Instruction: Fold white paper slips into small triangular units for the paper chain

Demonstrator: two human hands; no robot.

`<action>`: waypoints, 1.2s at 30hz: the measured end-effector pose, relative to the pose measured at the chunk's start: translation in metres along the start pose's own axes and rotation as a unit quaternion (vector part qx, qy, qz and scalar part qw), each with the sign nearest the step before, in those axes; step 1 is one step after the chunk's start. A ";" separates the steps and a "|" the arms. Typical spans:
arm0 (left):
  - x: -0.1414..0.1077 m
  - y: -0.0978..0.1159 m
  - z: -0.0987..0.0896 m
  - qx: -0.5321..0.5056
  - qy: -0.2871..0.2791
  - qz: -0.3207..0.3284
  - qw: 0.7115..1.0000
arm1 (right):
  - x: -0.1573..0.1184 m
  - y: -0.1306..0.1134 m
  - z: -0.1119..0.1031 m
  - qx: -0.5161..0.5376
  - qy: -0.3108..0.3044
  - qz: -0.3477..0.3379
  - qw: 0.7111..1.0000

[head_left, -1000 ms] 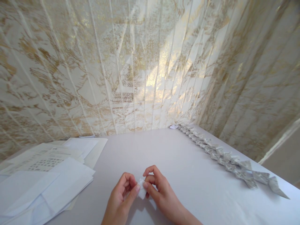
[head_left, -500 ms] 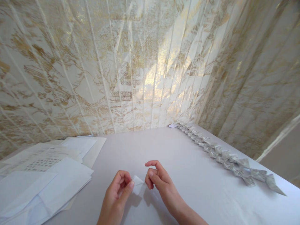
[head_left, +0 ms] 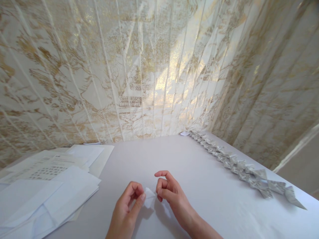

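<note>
At the near middle of the bench (head_left: 144, 162), the left hand (head_left: 126, 207) pinches a small folded white paper (head_left: 150, 198) between thumb and fingers. The right hand (head_left: 173, 196) is curled at its right corner, index finger raised; whether it grips is unclear. Loose sheets (head_left: 72, 189) lie left, grey folded pieces (head_left: 234, 169) right.

left grip (head_left: 126, 206) and right grip (head_left: 173, 198) bare, slender-fingered; right forearm (head_left: 198, 225) bare too.
</note>
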State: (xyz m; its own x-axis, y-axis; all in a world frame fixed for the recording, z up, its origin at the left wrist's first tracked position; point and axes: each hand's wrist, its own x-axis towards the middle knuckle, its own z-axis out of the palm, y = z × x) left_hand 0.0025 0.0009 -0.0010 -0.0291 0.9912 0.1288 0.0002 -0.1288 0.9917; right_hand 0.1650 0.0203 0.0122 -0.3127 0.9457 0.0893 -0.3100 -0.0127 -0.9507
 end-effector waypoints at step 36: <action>-0.009 0.000 0.002 0.039 -0.023 0.023 0.999 | -0.002 -0.001 0.009 0.008 -0.064 -0.016 0.998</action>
State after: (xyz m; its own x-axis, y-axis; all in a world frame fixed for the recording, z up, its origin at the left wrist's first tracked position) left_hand 0.0052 -0.0077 -0.0018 0.0184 0.9848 0.1728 0.0775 -0.1738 0.9817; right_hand 0.1575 0.0153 0.0159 -0.4144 0.8963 0.1576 -0.3358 0.0104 -0.9419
